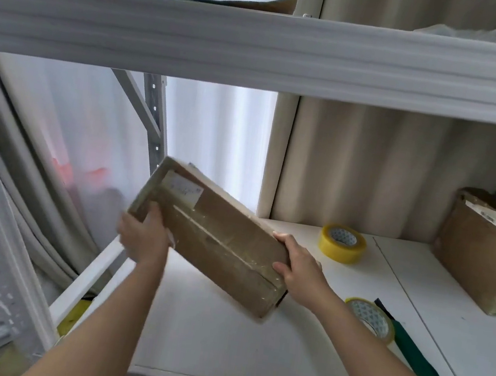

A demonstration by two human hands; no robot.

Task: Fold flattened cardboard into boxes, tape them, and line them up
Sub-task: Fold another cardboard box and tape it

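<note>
Now both hands grip the taped cardboard box — left hand at its far end, right hand at its near end — tilted above the shelf, tape roll just beyond the right hand.

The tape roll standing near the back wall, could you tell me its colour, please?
Yellow, with a white patterned core; the tape roll shows in the head view.

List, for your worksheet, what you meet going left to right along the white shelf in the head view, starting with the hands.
left hand → held cardboard box → right hand → upright yellow tape roll → second cardboard box
</note>
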